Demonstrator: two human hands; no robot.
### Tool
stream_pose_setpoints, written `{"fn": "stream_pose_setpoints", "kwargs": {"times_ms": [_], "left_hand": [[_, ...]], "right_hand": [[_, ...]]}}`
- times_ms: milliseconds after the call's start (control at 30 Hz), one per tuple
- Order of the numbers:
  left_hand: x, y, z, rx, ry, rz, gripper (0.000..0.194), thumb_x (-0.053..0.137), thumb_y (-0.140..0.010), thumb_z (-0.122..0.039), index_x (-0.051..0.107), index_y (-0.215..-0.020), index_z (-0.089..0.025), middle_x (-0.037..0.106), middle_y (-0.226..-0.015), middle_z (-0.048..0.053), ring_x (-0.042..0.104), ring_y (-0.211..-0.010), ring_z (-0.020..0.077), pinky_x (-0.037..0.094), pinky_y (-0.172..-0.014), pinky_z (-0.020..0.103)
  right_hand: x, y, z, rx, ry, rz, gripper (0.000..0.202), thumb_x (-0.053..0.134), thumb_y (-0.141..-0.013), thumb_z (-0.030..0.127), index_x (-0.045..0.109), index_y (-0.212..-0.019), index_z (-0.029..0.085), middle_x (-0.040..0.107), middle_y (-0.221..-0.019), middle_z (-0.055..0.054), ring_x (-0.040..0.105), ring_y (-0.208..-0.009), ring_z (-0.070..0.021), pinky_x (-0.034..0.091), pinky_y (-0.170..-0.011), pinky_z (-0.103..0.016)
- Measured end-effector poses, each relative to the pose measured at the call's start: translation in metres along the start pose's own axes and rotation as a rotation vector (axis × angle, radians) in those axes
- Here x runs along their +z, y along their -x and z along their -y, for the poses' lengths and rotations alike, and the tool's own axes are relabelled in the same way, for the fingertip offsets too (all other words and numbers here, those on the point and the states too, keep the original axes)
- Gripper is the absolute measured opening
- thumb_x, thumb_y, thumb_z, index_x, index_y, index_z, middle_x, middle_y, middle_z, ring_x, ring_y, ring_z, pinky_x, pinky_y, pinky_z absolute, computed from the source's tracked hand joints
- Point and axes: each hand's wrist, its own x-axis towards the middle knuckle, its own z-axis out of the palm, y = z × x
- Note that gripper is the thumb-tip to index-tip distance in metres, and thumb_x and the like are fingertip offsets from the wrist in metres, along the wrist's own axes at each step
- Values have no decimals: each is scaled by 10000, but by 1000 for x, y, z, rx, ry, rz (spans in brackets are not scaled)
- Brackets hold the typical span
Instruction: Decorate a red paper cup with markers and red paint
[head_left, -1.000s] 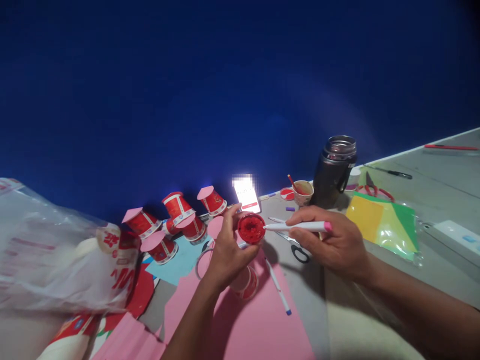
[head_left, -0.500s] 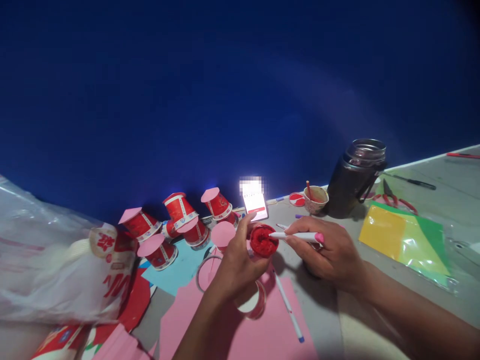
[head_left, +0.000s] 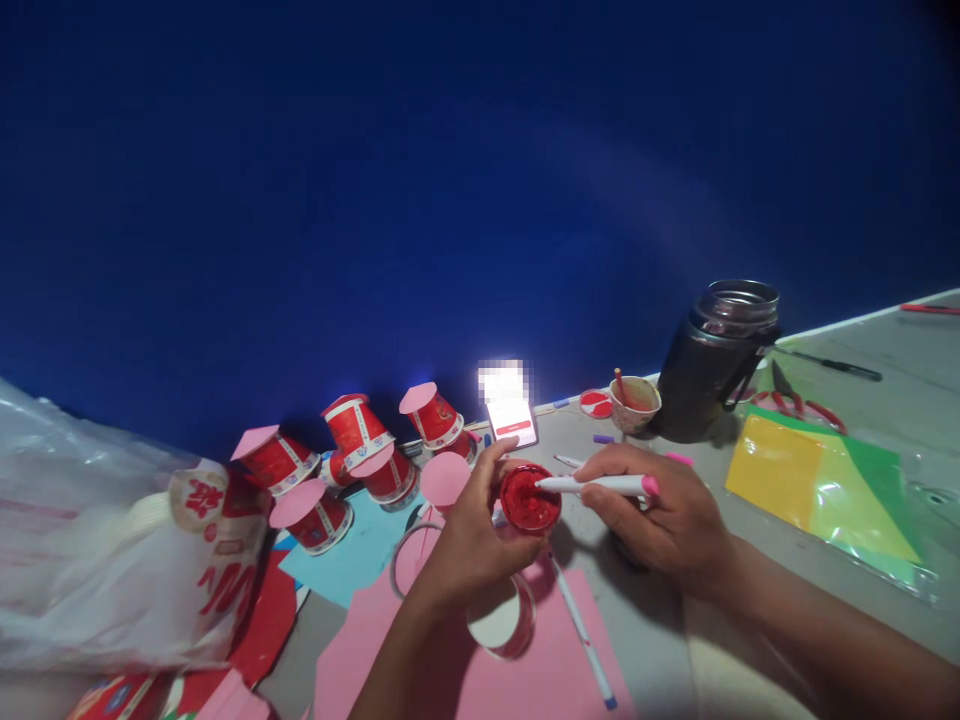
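from where i stand, i see the left hand (head_left: 471,540) curved around a small round container (head_left: 534,508), thumb and fingers at its sides; the inside of it is red, and it is held up above the table. the right hand (head_left: 667,515) is closed in a pinch on a white marker (head_left: 611,485) with a pink end. the tip is over the red inside; if it touches, i cannot tell. below the left hand, a paper cup (head_left: 495,618) is on the pink paper (head_left: 555,675), and a thin white pen (head_left: 583,632) lies near it. farther away is a lit phone (head_left: 511,415).
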Motion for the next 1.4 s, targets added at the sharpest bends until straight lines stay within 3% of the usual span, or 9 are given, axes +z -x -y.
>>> {"fn": "stream_pose_setpoints", "kwargs": {"times_ms": [333,867,1200,1400], "left_hand": [[5,1,5,43,-106,35,869,723,-725,-49,427,-1504,-295,698,-1352,58,689,-1238,261,537,-1059,418],[10,4,0,27,-127,27,884,740,-725,-78,436,-1527,-295,732,-1331,72,706,-1237,280,564,-1040,443],[10,5,0,9,-76,37,896,736,-712,-68,431,-1521,-299,730,-1324,74,713,-1220,271,571,-1022,440],[5,3,4,34,-165,50,904,744,-700,-66,425,-1517,-288,728,-1313,66,703,-1244,276,556,-1057,445]], "right_hand": [[8,5,-8,-57,-14,63,177,581,-1083,268,701,-967,212,804,-821,-18,751,-691,-144,575,-672,-235],[3,2,-6,-45,16,162,239,517,-1094,258,689,-934,217,786,-793,-24,729,-677,-160,568,-665,-263],[5,3,-4,-85,-17,176,289,491,-1120,290,679,-916,209,780,-788,-28,725,-678,-146,555,-663,-249],[-12,-2,4,-60,4,87,196,547,-1062,226,673,-912,223,771,-760,-14,715,-629,-153,531,-602,-264]]}}
